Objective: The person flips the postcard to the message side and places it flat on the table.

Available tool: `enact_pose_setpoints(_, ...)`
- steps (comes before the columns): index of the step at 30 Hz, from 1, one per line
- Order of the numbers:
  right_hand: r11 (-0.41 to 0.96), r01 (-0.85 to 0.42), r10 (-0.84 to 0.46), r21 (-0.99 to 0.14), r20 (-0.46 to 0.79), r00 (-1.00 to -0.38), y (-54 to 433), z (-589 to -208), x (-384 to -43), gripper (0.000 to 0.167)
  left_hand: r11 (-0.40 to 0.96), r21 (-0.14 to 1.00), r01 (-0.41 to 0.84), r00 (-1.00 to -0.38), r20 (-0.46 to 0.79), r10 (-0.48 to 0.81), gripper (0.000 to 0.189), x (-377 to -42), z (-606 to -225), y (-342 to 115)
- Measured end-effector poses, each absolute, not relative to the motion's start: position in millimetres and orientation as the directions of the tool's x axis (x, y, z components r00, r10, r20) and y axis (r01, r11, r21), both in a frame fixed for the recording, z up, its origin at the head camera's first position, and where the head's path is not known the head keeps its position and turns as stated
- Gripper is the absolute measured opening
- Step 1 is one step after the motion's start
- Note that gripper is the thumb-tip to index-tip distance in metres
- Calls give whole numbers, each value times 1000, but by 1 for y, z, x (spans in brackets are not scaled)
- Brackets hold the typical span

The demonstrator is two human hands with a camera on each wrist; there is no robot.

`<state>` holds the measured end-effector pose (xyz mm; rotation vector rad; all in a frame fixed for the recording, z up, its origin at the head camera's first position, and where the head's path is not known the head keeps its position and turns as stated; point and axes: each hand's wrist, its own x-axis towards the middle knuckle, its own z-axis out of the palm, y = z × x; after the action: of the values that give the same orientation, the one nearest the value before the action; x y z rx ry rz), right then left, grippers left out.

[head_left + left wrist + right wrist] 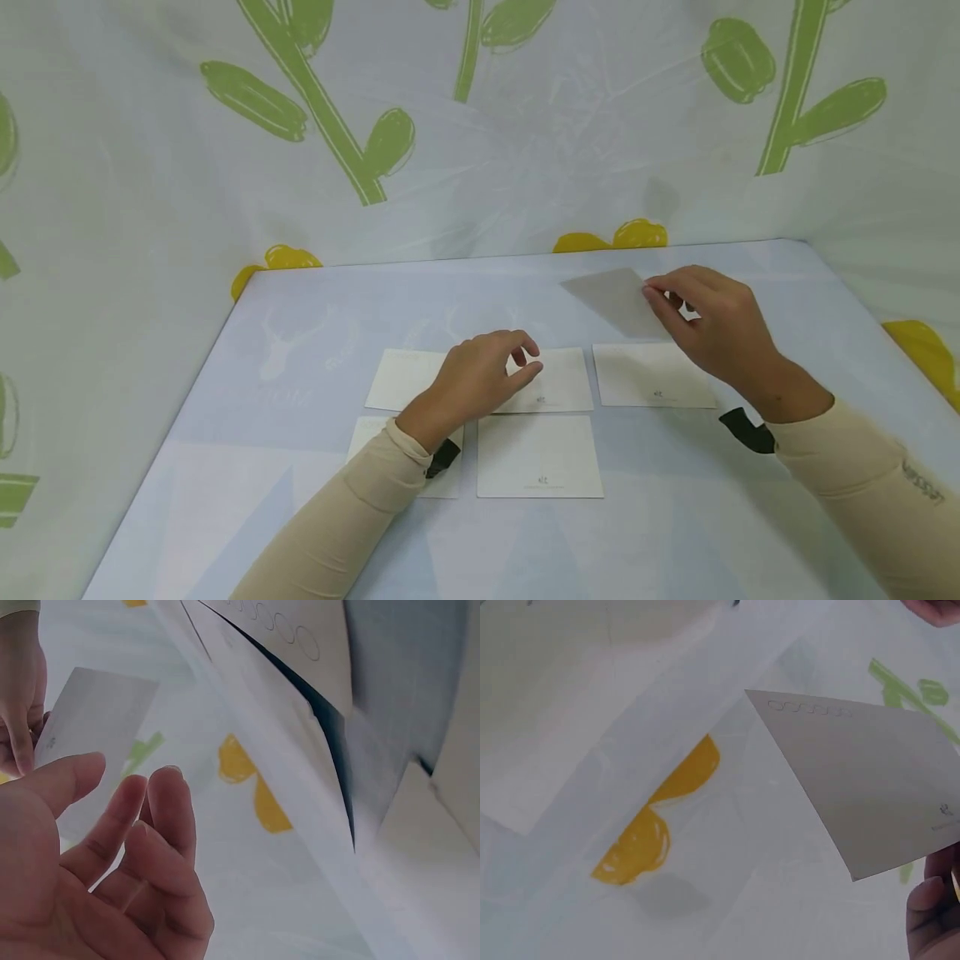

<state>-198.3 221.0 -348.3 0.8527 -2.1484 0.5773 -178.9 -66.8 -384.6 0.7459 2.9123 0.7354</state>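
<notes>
My right hand [720, 325] pinches a thin off-white postcard [611, 300] by its edge, raised and tilted over the far right of the table. In the right wrist view, that postcard's face [855, 776] shows a row of small circles and a tiny printed logo. The left hand [480, 375], holding nothing, hovers over the laid-out postcards with its fingers loosely bent. Beneath it are an upper-left postcard [393, 379] and an upper-middle postcard [562, 379], both partly covered by the hand. A third postcard [645, 375] lies at the upper right, nearest my right hand.
Below that row lie a lower-middle postcard [540, 458] and a lower-left postcard [367, 433], the latter partly hidden by my left sleeve. The pale blue table [247, 417] meets a white cloth backdrop [487, 192] with green leaves and yellow shapes.
</notes>
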Motion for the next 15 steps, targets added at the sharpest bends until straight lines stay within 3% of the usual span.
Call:
enact_pose_setpoints(6,641,-705,-288,-302,758,-586,212,-352,-188,21,765,478,433,-887,72,457,26,-178,-383,-65)
enact_pose_setpoints(15,537,-529,-84,-657,582,-809,198,-357,-171,7,728,546,415,-880,37,474,31,-173,-379,-63)
